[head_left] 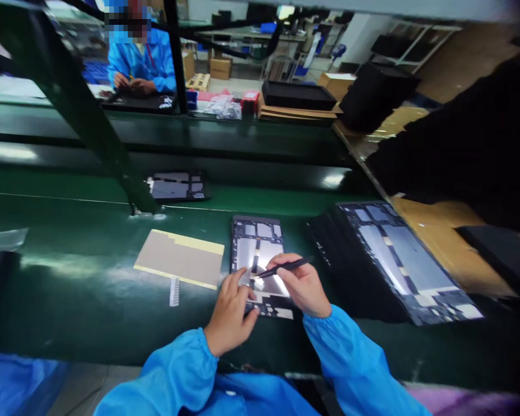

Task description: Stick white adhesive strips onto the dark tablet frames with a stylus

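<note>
An opened tablet [247, 254] lies in front of me, its metal plates and a dark ribbon strip showing. My left hand [230, 316] rests over its lower left side with fingers apart, the fingertips on or just above the surface. Black tweezers [291, 265] are pinched in my right hand [305, 292], over the tablet's right side. Their tip points left, close to the ribbon strip and my left index finger. Whether the tip grips anything is too small to tell. Left of the tablet lies a grey sheet with yellow edges [182, 260], a small white label strip [174, 292] by its lower edge.
A tall leaning stack of similar tablets [398, 260] stands at right, beside brown cardboard [444, 237]. Another tablet [177, 186] lies farther back, near a green slanted post [82, 115]. Across the bench a person in blue [141, 63] works over a black tray.
</note>
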`<state>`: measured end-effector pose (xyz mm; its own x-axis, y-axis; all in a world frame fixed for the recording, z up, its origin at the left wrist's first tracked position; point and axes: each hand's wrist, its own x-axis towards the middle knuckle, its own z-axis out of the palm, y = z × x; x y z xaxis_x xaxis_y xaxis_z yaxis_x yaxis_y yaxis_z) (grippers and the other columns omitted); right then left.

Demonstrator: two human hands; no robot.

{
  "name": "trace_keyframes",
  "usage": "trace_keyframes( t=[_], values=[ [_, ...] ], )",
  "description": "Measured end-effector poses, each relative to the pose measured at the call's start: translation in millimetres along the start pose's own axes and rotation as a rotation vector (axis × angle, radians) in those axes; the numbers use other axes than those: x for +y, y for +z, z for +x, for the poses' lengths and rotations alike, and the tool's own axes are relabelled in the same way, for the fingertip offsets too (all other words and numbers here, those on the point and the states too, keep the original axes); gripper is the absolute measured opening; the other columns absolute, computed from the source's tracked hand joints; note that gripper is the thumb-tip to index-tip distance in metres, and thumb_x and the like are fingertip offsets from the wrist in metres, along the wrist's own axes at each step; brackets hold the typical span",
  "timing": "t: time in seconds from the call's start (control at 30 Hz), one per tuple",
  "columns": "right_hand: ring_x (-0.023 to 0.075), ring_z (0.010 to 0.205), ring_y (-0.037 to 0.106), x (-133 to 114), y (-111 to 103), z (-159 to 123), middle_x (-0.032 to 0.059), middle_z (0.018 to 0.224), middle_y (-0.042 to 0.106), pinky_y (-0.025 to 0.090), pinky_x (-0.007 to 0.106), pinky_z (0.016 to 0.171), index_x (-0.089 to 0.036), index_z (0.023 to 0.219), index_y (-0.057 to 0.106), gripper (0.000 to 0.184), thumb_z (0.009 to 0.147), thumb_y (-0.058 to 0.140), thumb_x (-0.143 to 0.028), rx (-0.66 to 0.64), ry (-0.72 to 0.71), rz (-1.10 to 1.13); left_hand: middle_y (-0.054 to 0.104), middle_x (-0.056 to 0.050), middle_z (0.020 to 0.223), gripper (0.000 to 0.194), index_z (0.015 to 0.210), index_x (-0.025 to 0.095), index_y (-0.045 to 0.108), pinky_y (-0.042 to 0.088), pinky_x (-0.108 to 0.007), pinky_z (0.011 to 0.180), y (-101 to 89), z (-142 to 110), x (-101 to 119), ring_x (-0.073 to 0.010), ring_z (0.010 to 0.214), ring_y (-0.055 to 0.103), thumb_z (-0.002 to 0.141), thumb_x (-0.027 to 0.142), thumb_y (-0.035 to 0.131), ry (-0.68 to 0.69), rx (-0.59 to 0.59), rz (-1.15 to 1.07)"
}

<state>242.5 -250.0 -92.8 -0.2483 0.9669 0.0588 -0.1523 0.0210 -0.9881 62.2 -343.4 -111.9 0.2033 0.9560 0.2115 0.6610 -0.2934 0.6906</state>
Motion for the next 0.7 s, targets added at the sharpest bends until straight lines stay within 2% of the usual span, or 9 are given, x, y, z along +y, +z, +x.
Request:
trace_keyframes(
  t=[0.03,0.1,0.17,0.23,0.3,0.37,0.43,0.5,0.7],
  values=[
    [0.0226,0.087,0.073,-4.5,11.5,14.1,0.0061,0.089,0.076,0.060,0.041,0.085,-0.023,0.096,0.071,0.032,0.079,0.081,-0.049,0.003,0.019,0.019,0.045,-0.016,0.151,0.025,0.103,0.021,0.058,0.050,-0.052,0.105,-6.8,0.7,-3.4,-0.0319,0.139,0.045,0.082,0.019,0.070,0.009,0.000,-0.028],
    [0.0225,0.092,0.073,-9.9,41.1,45.2,0.0069,0.096,0.077,0.060,0.042,0.089,-0.022,0.100,0.070,0.034,0.080,0.080,-0.049,-0.054,0.075,0.050,0.054,-0.014,0.144,0.020,0.108,0.023,0.059,0.052,-0.047,0.104,-29.1,2.0,-20.1,-0.0272,0.134,0.052,0.088,0.023,0.065,0.014,0.045,-0.064],
    [0.0216,0.091,0.074,-5.9,77.2,76.2,0.0073,0.099,0.078,0.060,0.042,0.090,-0.020,0.100,0.070,0.036,0.080,0.080,-0.049,-0.163,0.132,0.064,0.066,-0.010,0.127,0.011,0.104,0.024,0.062,0.054,-0.044,0.102,-59.8,2.0,-49.9,-0.0232,0.122,0.061,0.095,0.023,0.055,-0.031,0.189,0.004],
    [0.0201,0.085,0.074,9.6,114.9,103.1,0.0064,0.094,0.078,0.061,0.041,0.087,-0.019,0.095,0.070,0.039,0.075,0.083,-0.050,-0.271,0.185,0.062,0.068,-0.010,0.122,0.013,0.101,0.023,0.064,0.052,-0.047,0.104,-90.6,-0.2,-87.2,-0.0247,0.120,0.062,0.097,0.023,0.051,-0.115,0.359,0.186],
    [0.0186,0.076,0.074,32.8,147.9,123.8,0.0041,0.085,0.076,0.063,0.038,0.080,-0.019,0.089,0.069,0.042,0.067,0.087,-0.050,-0.344,0.233,0.056,0.065,-0.011,0.129,0.015,0.106,0.022,0.065,0.049,-0.052,0.106,-112.5,-4.2,-122.2,-0.0282,0.124,0.059,0.095,0.026,0.056,-0.161,0.387,0.338],
    [0.0174,0.069,0.072,56.7,171.3,138.1,0.0014,0.077,0.074,0.063,0.035,0.073,-0.020,0.084,0.065,0.045,0.061,0.089,-0.051,-0.380,0.256,0.053,0.064,-0.011,0.131,0.017,0.107,0.022,0.066,0.049,-0.053,0.106,-121.4,-8.5,-146.5,-0.0288,0.125,0.059,0.093,0.027,0.058,-0.174,0.358,0.394],
    [0.0162,0.064,0.070,74.7,183.1,146.6,-0.0004,0.072,0.072,0.062,0.033,0.067,-0.021,0.081,0.062,0.047,0.059,0.089,-0.052,-0.389,0.260,0.051,0.065,-0.011,0.132,0.016,0.105,0.022,0.067,0.050,-0.052,0.106,-120.2,-11.5,-157.5,-0.0281,0.124,0.060,0.092,0.025,0.058,-0.183,0.346,0.402],
    [0.0156,0.063,0.070,84.6,185.3,150.5,-0.0008,0.071,0.071,0.061,0.032,0.065,-0.021,0.081,0.060,0.047,0.059,0.089,-0.052,-0.397,0.265,0.045,0.064,-0.011,0.133,0.016,0.106,0.022,0.066,0.048,-0.052,0.108,-115.0,-12.7,-158.8,-0.0280,0.126,0.059,0.092,0.024,0.058,-0.197,0.345,0.404],
    [0.0158,0.068,0.070,88.3,179.5,149.2,0.0009,0.076,0.072,0.061,0.031,0.068,-0.020,0.083,0.061,0.044,0.064,0.088,-0.049,-0.412,0.267,0.023,0.062,-0.010,0.134,0.014,0.105,0.022,0.065,0.046,-0.053,0.109,-111.2,-11.7,-151.8,-0.0281,0.127,0.057,0.092,0.022,0.058,-0.218,0.341,0.398]
  ],
)
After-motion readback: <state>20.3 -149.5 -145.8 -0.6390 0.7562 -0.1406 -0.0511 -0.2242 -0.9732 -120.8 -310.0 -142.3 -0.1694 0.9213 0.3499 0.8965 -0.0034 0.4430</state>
